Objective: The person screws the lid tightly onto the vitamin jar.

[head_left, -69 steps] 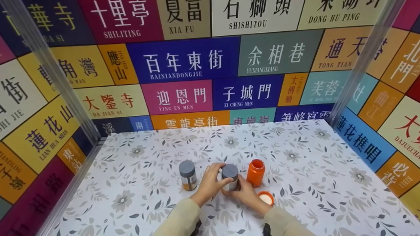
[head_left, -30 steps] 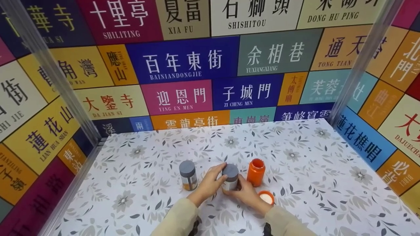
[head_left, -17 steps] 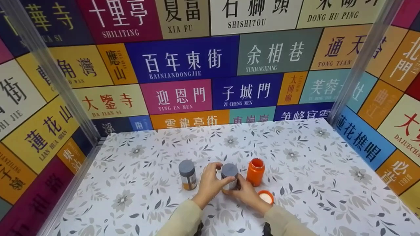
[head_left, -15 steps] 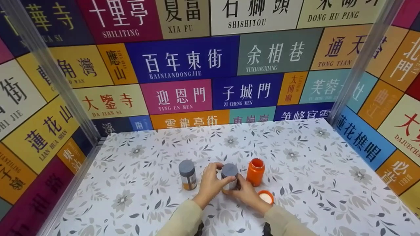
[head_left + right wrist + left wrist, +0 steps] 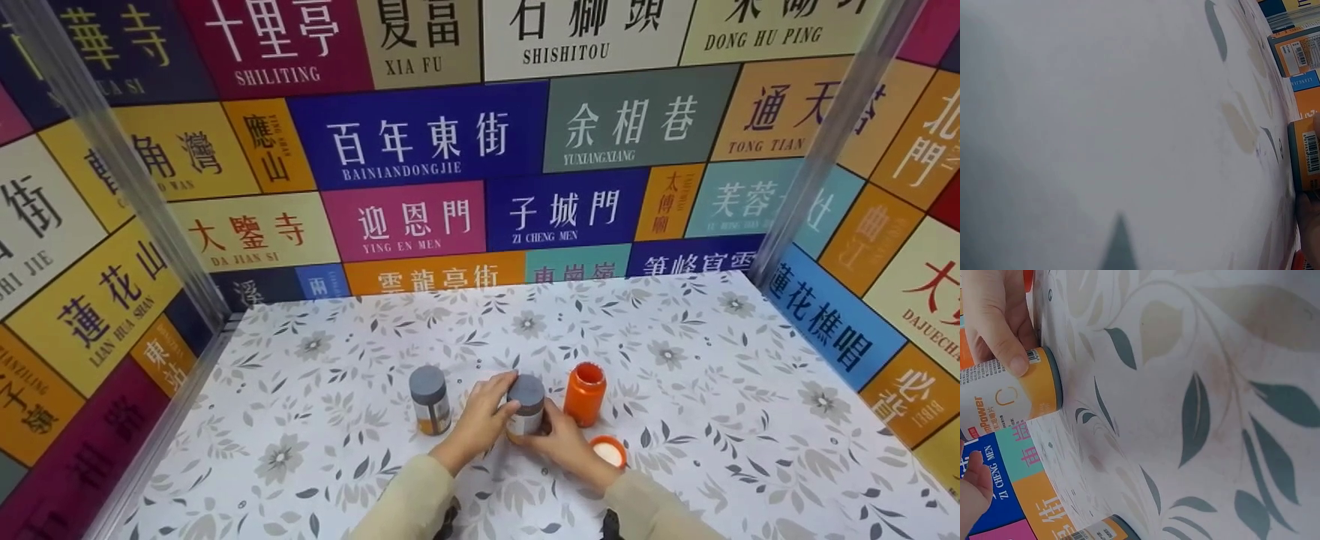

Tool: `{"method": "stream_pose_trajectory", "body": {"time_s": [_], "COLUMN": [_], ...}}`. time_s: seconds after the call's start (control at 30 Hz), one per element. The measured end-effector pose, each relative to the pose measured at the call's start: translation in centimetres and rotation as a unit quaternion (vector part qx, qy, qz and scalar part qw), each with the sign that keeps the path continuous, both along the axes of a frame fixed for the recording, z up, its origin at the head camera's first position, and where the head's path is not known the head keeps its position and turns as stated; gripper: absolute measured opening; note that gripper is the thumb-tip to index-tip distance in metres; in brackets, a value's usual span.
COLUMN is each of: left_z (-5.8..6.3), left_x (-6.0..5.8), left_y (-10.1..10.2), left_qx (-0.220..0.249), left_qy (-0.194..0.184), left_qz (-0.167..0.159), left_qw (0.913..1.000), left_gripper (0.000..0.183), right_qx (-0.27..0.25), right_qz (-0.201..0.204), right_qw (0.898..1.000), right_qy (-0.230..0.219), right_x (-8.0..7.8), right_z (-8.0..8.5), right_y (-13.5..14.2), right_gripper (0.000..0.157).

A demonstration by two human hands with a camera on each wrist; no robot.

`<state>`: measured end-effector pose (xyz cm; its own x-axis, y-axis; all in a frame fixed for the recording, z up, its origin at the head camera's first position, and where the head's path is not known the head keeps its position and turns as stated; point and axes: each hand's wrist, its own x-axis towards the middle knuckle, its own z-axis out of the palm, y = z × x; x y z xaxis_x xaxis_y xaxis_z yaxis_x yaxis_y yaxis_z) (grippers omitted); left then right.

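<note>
A supplement bottle [image 5: 526, 424] with a grey lid [image 5: 526, 390] stands upright on the table, its white and yellow label showing in the left wrist view. My right hand [image 5: 566, 446] grips its lower body from the right, thumb [image 5: 1016, 363] on the label. Around the left side of the lid curl the fingers of my left hand [image 5: 480, 420], thumb in front. Only part of the left hand shows at the left edge of the left wrist view. At the right border of the right wrist view, the bottle's orange base [image 5: 1303, 154] is partly visible.
A matching grey-lidded bottle [image 5: 430, 401] stands to the left. Right of the hands is an uncapped orange bottle [image 5: 585, 397], its orange cap [image 5: 608, 453] lying inside-up in front of it. The floral-covered table [image 5: 360, 480] meets sign-printed walls at the back and sides.
My left hand's fingers and thumb have shifted round the lid, the thumb drawing back leftward from across its front. The right hand and the bottle stay nearly in place.
</note>
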<state>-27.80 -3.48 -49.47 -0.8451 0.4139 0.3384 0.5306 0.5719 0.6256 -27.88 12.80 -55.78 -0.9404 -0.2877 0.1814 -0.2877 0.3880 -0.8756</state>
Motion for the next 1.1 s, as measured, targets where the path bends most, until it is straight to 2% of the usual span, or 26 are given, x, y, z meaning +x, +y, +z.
{"method": "stream_pose_trajectory", "body": {"time_s": [0.1, 0.17, 0.23, 0.33, 0.4, 0.5, 0.63, 0.8, 0.97, 1.1], "left_z": [0.0, -0.1, -0.2, -0.3, -0.4, -0.5, -0.6, -0.3, 0.0, 0.1], "left_x": [0.0, 0.1, 0.2, 0.4, 0.4, 0.5, 0.5, 0.3, 0.3, 0.4], "left_y": [-0.2, -0.1, 0.1, 0.8, 1.2, 1.6, 1.5, 0.8, 0.3, 0.2], "left_qx": [0.009, 0.019, 0.034, 0.058, 0.074, 0.091, 0.087, 0.049, 0.034, 0.043], "left_qy": [-0.027, -0.045, -0.055, -0.043, -0.028, -0.02, -0.017, -0.016, -0.035, -0.06], "left_qz": [-0.015, -0.006, 0.023, 0.081, 0.113, 0.133, 0.117, 0.066, 0.024, 0.01], "left_qw": [0.9995, 0.9988, 0.9977, 0.994, 0.9904, 0.9868, 0.9891, 0.9965, 0.9985, 0.9972], "left_gripper": [0.046, 0.05, 0.057, 0.066, 0.065, 0.058, 0.053, 0.053, 0.049, 0.045], "right_qx": [-0.007, -0.011, -0.013, -0.011, -0.001, 0.011, -0.004, -0.012, -0.022, -0.023], "right_qz": [-0.002, 0.0, 0.002, 0.002, -0.006, -0.013, -0.003, 0.011, 0.006, 0.004], "right_qw": [1.0, 1.0, 1.0, 1.0, 1.0, 1.0, 1.0, 1.0, 1.0, 1.0], "right_qy": [-0.008, -0.013, -0.018, -0.015, -0.01, -0.01, -0.017, 0.0, -0.005, -0.011], "right_x": [0.0, 0.0, 0.0, 0.0, 0.0, 0.2, 1.0, 1.6, 1.1, 0.2], "right_z": [0.0, 0.0, 0.1, 0.0, 0.0, 0.3, 1.7, 2.9, 1.9, 0.3], "right_y": [-0.1, -0.1, -0.1, 0.0, 0.0, 0.0, -0.2, -0.4, -0.4, -0.2], "right_gripper": [0.068, 0.069, 0.069, 0.067, 0.063, 0.058, 0.061, 0.066, 0.065, 0.066]}}
